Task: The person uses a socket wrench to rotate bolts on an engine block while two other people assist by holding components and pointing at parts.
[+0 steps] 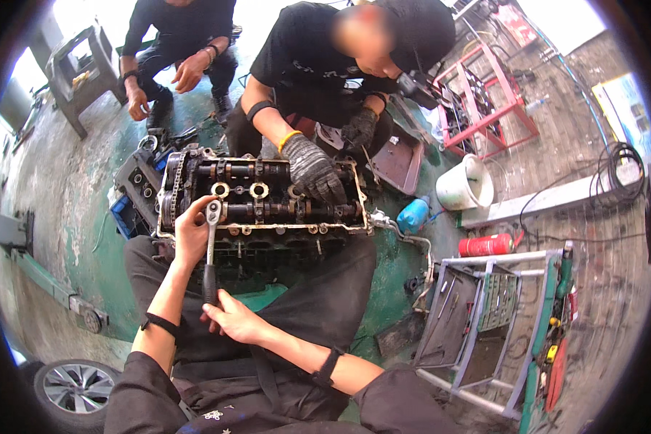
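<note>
An engine cylinder head (260,228) with exposed camshafts and a chain at its left end lies in front of me. My left hand (194,231) grips the head end of a ratchet wrench (211,253) at the engine's lower left. My right hand (231,318) holds the ratchet's black handle below it. A co-worker's grey-gloved hand (312,170) reaches onto the camshafts at the right half; their other gloved hand (358,130) is above the engine's right end.
A second person (184,32) squats at the back left. A dark cover (136,181) lies left of the engine. A white bucket (470,181), red fire extinguisher (487,244) and rack with tools (452,315) are at right, a wheel (76,387) at lower left.
</note>
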Tool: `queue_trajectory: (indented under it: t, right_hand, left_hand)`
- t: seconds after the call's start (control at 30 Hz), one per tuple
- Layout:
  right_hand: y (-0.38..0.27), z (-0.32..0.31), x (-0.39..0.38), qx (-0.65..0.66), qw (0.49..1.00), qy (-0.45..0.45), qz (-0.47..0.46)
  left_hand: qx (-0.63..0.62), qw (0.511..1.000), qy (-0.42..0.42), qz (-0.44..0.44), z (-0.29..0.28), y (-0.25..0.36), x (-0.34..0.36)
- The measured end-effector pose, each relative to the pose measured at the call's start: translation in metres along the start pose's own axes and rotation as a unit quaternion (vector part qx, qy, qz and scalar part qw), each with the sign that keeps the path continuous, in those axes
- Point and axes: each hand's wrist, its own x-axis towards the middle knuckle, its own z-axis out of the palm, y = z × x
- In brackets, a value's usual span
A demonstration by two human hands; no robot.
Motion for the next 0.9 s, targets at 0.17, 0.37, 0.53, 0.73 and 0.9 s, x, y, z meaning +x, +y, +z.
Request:
queue_trajectory:
  t: [0.17, 0.37, 0.53, 0.73, 0.9]
  right_hand:
    - [-0.003, -0.01, -0.007, 0.037, 0.998, 0.043, -0.012]
    - [-0.013, -0.078, -0.039, -0.051, 0.987, 0.144, -0.04]
    - [-0.043, -0.135, -0.03, -0.144, 0.955, 0.241, -0.099]
    - [-0.022, -0.116, -0.029, -0.116, 0.984, 0.128, -0.038]
    - [-0.007, -0.059, -0.014, -0.017, 0.999, 0.027, 0.006]
  left_hand:
    - [0.037, 0.999, 0.025, 0.024, -0.001, -0.003, 0.003]
    - [0.022, 0.998, 0.052, 0.026, 0.006, 0.005, -0.001]
    - [0.006, 0.998, 0.061, 0.019, 0.001, -0.001, -0.003]
    - [0.044, 0.997, 0.056, 0.035, 0.001, 0.012, -0.001]
    - [0.047, 0.997, 0.04, 0.036, 0.002, 0.009, 0.001]
